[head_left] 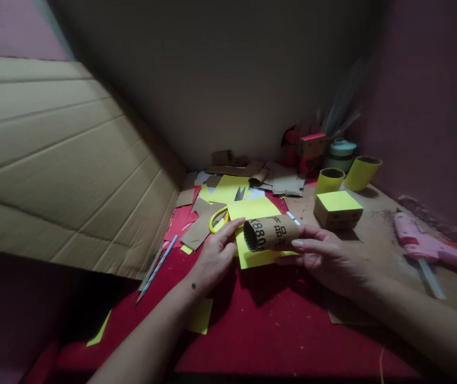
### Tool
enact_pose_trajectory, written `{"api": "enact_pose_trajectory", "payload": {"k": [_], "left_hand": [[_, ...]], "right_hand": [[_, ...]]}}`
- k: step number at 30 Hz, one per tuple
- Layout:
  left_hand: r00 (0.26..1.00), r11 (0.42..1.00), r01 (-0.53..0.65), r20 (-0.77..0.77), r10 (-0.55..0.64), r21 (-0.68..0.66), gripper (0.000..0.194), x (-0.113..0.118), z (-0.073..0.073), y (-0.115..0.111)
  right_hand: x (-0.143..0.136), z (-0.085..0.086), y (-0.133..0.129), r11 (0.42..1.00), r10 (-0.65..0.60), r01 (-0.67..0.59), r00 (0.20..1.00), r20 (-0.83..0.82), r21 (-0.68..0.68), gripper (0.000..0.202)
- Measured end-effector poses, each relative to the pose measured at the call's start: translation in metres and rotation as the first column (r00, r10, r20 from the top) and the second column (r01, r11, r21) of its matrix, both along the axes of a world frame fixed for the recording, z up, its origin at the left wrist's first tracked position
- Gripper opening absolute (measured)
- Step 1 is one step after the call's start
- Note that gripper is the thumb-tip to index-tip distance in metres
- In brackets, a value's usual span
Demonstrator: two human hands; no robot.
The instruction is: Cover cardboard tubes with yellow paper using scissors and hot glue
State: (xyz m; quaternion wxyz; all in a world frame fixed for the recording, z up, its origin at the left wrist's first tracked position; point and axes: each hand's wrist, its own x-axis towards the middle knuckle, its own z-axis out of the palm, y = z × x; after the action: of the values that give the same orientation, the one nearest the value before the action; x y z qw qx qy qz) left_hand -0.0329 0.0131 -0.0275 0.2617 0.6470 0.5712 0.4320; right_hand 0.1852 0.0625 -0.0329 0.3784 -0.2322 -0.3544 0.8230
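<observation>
pinching the right end of a brown tube (274, 234) with the right hand (327, 256), with bent fingers on its side and a lower finger by the yellow paper (250, 260) underneath. showing black writing on the tube, with its dark, open end turned to the left hand (217, 255). bending the fingers of the left hand in at the left edge of the yellow paper, with a fingertip right beside the tube's open end. cannot tell if pinching the paper, the tube or both there.

just behind the left hand, yellow scissors (212, 223), with dark blades poking out past the paper. left of the left hand, a blue striped pencil (160, 269) on the red table (252, 330). under the left wrist, a yellow scrap (201, 319). far off to the left, a big sheet of cardboard (52, 160).

just past the right hand, a little box (336, 217) with a yellow top. behind that, two yellow tubes (327, 185) with open tops, and then a green pot (338, 161). well apart, to the right of the right hand, a pink glue gun (416, 242).
</observation>
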Motion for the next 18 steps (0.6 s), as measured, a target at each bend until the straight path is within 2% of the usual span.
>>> {"api": "enact_pose_trajectory", "payload": {"k": [2,8,14,18], "left_hand": [[0.998,0.998,-0.021,-0.064,0.025,0.065,0.057,-0.0007,-0.0022,-0.0002],[0.978,0.971,0.03,-0.206,0.019,0.236,0.054,-0.0013,-0.0098,0.0002],[0.926,0.902,0.064,-0.362,0.106,0.427,0.052,0.0016,-0.0094,-0.0024],[0.898,0.859,0.161,-0.433,0.076,0.487,0.059,0.008,-0.0083,-0.0081]], "right_hand": [[0.0009,-0.0003,-0.0005,1.0,0.008,-0.008,1.0,-0.005,0.007,0.018],[0.0045,-0.0015,0.0,0.999,-0.01,0.011,0.999,-0.044,0.036,0.019],[0.0015,0.0018,-0.001,0.998,-0.022,0.023,1.0,-0.023,0.05,0.022],[0.0007,0.0061,0.0003,0.997,-0.054,0.058,0.995,-0.083,0.045,0.017]]}}
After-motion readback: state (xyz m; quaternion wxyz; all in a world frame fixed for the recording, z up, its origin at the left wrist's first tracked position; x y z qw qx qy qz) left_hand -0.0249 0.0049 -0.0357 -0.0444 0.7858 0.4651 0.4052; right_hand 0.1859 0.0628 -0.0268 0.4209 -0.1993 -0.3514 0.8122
